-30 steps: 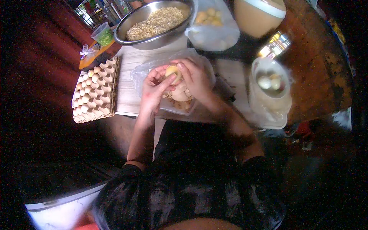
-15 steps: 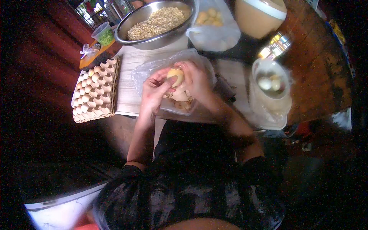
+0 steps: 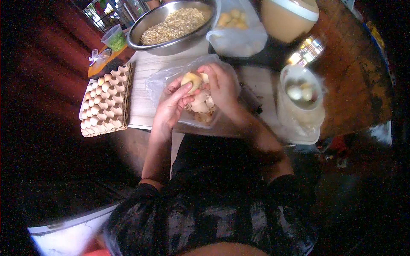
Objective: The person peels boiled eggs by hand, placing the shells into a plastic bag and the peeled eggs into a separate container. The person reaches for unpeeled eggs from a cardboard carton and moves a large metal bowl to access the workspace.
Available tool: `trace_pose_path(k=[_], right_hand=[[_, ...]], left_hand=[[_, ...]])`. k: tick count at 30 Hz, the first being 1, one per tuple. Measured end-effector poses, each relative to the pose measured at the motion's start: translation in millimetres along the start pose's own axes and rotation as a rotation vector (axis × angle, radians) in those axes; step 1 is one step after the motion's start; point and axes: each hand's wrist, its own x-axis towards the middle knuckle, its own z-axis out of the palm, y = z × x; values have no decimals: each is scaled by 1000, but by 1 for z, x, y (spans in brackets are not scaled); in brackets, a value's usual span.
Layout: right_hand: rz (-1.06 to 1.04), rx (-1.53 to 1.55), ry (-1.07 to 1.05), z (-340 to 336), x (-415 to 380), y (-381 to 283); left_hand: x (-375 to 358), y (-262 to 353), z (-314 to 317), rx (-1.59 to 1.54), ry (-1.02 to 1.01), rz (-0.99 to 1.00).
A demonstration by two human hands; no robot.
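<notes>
Both hands pinch one egg point(image 3: 191, 80), left hand point(image 3: 171, 104) cradling, right hand point(image 3: 221, 87) picking shell, best dropped into the tub point(image 3: 200, 119) just beneath.

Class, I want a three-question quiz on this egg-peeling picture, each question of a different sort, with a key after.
1. True or false: both hands touch the pale peeled egg.
2. What lies in the clear plastic tray under the hands? A) noodles B) broken eggshell pieces C) green herbs
3. Name the thing beside the left hand, on its outer side.

Key
1. True: left hand and right hand both hold it.
2. B, eggshell pieces.
3. The brown cardboard egg carton, filled with eggs.
</notes>
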Motion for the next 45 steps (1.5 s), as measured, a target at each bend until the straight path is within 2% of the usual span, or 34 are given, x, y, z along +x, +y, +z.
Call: trace_pose_path(k=[2, 11, 18, 27, 29, 30, 32, 36, 38, 39, 41, 45], right_hand=[[2, 113, 17, 4, -1, 8], [-46, 93, 5, 4, -3, 5], [-95, -45, 60, 3, -3, 6], [6, -21, 108, -6, 1, -2], [10, -76, -81, -6, 0, -1], [11, -75, -80, -4, 0, -2], [-227, -98, 3, 1, -2, -7], [-209, -90, 9, 2, -5, -12], [-213, -43, 14, 2, -5, -11], [-214, -44, 14, 2, -5, -11], [-207, -41, -6, 1, -6, -11], [-105, 1, -22, 3, -8, -13]], left_hand=[[0, 2, -3, -63, -1, -39], [-1, 6, -4, -118, 97, -30], [5, -5, -14, -235, 31, -40], [3, 3, -16, -409, 1, -125], [3, 5, -11, -397, 49, -86], [3, 4, -10, -396, 50, -87], [5, 3, -8, -375, 11, -120], [-1, 3, 6, -295, 59, -48], [-3, 3, 9, -146, 17, -4], [-3, 4, 11, -147, 17, -4], [-4, 6, 16, 43, 56, 16], [-2, 4, 13, 51, 71, -2]])
